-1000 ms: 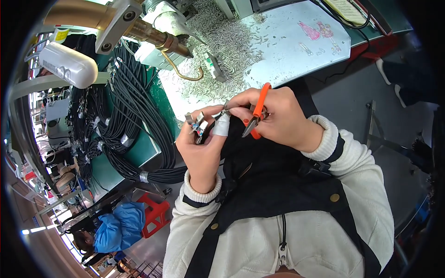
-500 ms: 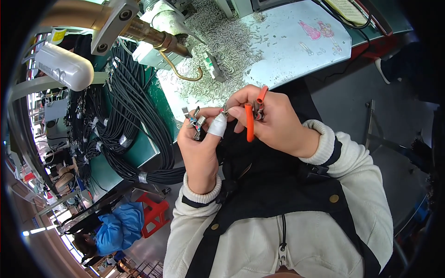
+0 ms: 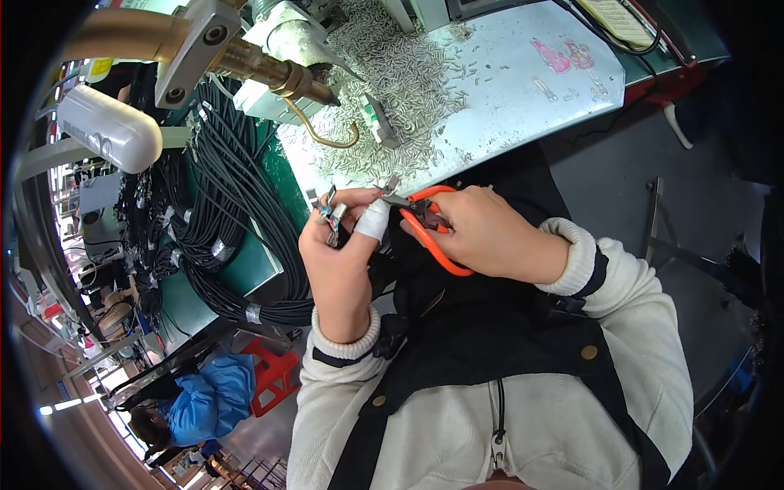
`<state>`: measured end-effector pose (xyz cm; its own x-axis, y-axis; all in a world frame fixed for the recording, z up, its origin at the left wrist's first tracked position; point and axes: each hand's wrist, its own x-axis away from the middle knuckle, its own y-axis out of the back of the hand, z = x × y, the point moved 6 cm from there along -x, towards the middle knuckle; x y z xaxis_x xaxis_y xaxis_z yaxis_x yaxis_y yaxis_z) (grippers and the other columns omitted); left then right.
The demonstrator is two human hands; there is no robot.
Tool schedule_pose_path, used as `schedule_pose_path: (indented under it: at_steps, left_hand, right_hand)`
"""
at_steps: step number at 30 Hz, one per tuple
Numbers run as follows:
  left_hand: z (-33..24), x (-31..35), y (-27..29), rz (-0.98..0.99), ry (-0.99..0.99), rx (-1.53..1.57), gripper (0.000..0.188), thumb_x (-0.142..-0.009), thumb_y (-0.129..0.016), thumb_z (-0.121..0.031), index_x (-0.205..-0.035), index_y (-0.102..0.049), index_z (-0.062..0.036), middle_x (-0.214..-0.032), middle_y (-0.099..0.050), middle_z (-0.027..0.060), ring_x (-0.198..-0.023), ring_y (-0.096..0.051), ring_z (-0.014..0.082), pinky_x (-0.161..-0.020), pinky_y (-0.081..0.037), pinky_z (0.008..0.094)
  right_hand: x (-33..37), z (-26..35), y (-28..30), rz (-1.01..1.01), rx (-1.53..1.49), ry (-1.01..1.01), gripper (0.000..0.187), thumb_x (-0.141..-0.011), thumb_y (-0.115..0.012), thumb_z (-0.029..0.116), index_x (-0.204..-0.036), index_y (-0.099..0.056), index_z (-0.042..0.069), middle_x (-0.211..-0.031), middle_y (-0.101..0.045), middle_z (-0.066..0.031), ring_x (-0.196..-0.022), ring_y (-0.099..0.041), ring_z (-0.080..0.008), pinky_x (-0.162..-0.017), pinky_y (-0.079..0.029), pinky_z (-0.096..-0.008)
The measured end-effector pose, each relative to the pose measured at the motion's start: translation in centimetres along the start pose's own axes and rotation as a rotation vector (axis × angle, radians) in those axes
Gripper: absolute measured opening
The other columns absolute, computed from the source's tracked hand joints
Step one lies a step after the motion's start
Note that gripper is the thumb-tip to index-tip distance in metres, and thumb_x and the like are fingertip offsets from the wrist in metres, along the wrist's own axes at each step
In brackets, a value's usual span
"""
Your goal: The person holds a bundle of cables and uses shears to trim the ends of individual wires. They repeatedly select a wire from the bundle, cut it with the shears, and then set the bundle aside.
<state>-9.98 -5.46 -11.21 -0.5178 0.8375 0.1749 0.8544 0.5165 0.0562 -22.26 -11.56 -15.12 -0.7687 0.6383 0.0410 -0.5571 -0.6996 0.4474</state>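
Observation:
My left hand (image 3: 339,269) is closed around several small metal connectors (image 3: 333,216) with coloured wire ends, which poke out between the fingers. White tape (image 3: 374,219) wraps its thumb. Another small metal connector (image 3: 392,183) sticks up at the tips of the left thumb and forefinger. My right hand (image 3: 514,245) grips orange-handled pliers (image 3: 431,247), with the handles spread apart. Their jaws point left and reach the left thumb tip and that connector. Exactly what the jaws touch is too small to make out.
Beyond my hands, many small metal pieces (image 3: 408,90) cover a white board (image 3: 506,106). A machine with a brass-coloured nozzle (image 3: 278,72) overhangs it at left. Bundled black cables (image 3: 237,204) lie on a green table at left. A person in blue (image 3: 214,400) sits by a red stool (image 3: 273,380).
My right hand has turned the pliers from folded back in the palm to jaws pointing at the left fingertips. My left hand has shifted slightly left, still holding the connectors.

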Motion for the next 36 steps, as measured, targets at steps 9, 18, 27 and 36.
schedule_pose_path:
  at_steps: [9, 18, 27, 36]
  left_hand:
    - [1.4, -5.9, -0.5, 0.168, 0.265, 0.349, 0.01, -0.08, -0.055, -0.007, -0.089, -0.054, -0.0022, -0.061, -0.041, -0.0042, -0.042, -0.027, 0.0018, -0.038, -0.018, 0.0174]
    - [1.0, -7.6, -0.4, 0.233, 0.281, 0.301, 0.014, -0.079, -0.058, -0.009, -0.089, -0.051, -0.0045, -0.057, -0.038, -0.005, -0.04, -0.026, 0.0016, -0.036, -0.016, 0.0168]
    - [0.5, -7.9, -0.6, 0.267, 0.262, 0.275, 0.018, -0.075, -0.061, -0.01, -0.086, -0.047, -0.0059, -0.057, -0.038, -0.0048, -0.039, -0.025, 0.0014, -0.035, -0.016, 0.0167]
    - [0.7, -8.1, -0.4, 0.239, 0.224, 0.269, 0.018, -0.075, -0.06, -0.008, -0.09, -0.049, -0.0045, -0.057, -0.039, -0.0048, -0.039, -0.024, 0.0009, -0.035, -0.016, 0.0171]
  right_hand:
    - [-1.9, 0.2, 2.8, -0.171, -0.667, -0.168, 0.02, -0.084, -0.054, 0.02, -0.085, -0.05, 0.0, -0.054, -0.049, -0.001, -0.042, -0.049, -0.0075, -0.039, -0.037, -0.0207]
    - [-6.9, 0.3, 4.2, -0.241, -0.555, -0.071, 0.024, -0.083, -0.056, 0.019, -0.09, -0.05, -0.004, -0.055, -0.049, -0.0021, -0.041, -0.047, -0.0078, -0.04, -0.04, -0.0215]
    - [-7.2, 0.2, 4.3, -0.229, -0.478, -0.087, 0.019, -0.082, -0.052, 0.012, -0.091, -0.05, -0.004, -0.055, -0.048, -0.003, -0.043, -0.046, -0.0078, -0.04, -0.039, -0.022]
    - [-7.4, -0.2, 3.9, -0.253, -0.445, -0.052, 0.017, -0.082, -0.051, 0.011, -0.09, -0.048, -0.004, -0.058, -0.049, -0.0023, -0.044, -0.046, -0.0075, -0.041, -0.039, -0.0211]
